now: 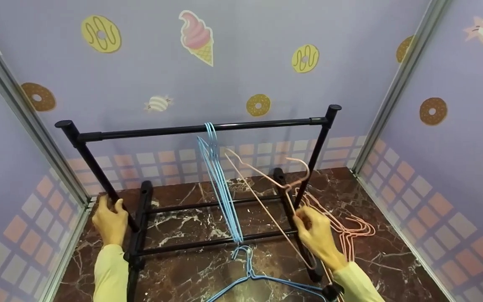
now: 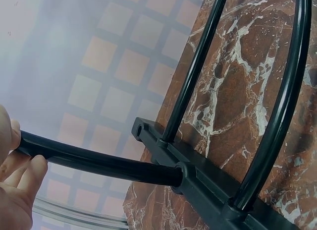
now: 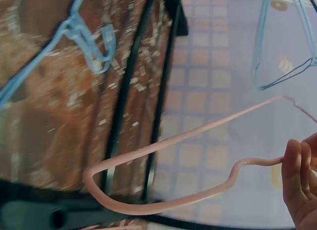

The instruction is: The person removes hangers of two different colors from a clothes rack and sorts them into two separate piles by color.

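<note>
Left hand (image 1: 110, 221) grips the left post (image 1: 97, 173) of the black rack (image 1: 266, 124), right hand (image 1: 316, 233) pinches a pink hanger (image 1: 286, 187) over the marble surface's (image 1: 183, 268) right half, blue hangers (image 1: 224, 199) hang mid-rack, other pink hangers (image 1: 343, 230) near right edge.

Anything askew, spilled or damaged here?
Nothing looks spilled or damaged. Slightly untidy: loose blue hangers lie on the marbled surface while a blue bunch hangs from the rail, and pink hangers overlap by the rack's right side.

marble surface (image 3: 44, 141) blurry in right wrist view
</note>
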Tool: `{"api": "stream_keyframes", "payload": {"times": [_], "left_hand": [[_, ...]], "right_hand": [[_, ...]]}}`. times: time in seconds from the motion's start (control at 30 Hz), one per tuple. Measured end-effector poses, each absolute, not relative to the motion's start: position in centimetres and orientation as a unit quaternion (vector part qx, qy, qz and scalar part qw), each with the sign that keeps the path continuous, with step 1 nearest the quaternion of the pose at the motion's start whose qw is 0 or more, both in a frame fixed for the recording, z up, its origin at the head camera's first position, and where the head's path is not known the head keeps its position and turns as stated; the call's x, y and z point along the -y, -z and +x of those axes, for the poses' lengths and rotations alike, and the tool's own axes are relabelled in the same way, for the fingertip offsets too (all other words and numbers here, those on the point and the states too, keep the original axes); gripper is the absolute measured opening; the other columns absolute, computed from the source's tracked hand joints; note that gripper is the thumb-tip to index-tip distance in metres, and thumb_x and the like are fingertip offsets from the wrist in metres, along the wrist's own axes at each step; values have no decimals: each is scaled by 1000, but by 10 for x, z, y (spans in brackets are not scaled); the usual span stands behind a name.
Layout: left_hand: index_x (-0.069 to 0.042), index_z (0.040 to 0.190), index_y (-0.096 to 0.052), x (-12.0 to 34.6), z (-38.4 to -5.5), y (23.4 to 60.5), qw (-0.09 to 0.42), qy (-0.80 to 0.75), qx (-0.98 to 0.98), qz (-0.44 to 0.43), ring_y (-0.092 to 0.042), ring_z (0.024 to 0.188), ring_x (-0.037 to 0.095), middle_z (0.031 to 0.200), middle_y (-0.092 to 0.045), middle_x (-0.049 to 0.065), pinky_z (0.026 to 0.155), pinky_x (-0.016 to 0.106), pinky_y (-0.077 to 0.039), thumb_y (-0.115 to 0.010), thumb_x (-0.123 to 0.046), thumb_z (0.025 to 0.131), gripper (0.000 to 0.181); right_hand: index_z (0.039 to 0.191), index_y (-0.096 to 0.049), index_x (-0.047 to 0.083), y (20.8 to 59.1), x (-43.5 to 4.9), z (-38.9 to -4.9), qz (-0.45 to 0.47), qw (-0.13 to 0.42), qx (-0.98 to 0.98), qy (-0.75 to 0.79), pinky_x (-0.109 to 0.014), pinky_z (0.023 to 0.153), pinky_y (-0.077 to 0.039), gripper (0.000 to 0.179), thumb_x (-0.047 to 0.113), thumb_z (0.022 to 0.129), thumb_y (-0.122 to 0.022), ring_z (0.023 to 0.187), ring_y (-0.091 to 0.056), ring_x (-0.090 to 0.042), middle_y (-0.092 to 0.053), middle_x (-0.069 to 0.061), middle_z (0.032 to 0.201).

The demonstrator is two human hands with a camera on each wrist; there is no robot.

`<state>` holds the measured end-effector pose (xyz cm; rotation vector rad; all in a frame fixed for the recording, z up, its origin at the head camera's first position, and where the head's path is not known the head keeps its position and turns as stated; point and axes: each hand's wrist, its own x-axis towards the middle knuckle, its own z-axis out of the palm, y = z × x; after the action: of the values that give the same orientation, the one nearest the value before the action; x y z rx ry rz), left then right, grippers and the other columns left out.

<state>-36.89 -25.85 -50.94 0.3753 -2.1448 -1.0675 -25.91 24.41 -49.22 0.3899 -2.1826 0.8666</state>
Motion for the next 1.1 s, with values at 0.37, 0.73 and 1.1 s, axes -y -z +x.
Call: {"api": "stream_keyframes", "payload": {"times": [0.37, 0.73, 1.1], "left_hand": [[-7, 113, -55, 259, -369, 510, 344, 417, 829, 141, -53, 99, 48, 100, -63, 25, 88, 55, -36, -59, -19, 87, 29], [-7, 116, -54, 258, -367, 509, 338, 425, 826, 151, -50, 104, 49, 107, -61, 24, 91, 55, -34, -57, -20, 88, 31], [-9, 115, -55, 255, -367, 506, 338, 417, 829, 154, -52, 103, 48, 103, -63, 23, 89, 55, -36, -58, -20, 87, 29]], "right_hand": [[77, -65, 15, 535, -291, -226, 50, 381, 865, -322, -13, 55, -40, 13, 4, 74, -71, 56, -51, 0, -60, 12, 67], [78, -64, 18, 553, -326, -211, -51, 357, 865, -349, -14, 57, -38, 13, 6, 78, -68, 59, -51, -1, -60, 11, 68], [83, -66, 13, 570, -348, -197, -105, 307, 848, -420, -14, 54, -45, 5, 10, 85, -63, 57, -62, -14, -64, -2, 68]]}}
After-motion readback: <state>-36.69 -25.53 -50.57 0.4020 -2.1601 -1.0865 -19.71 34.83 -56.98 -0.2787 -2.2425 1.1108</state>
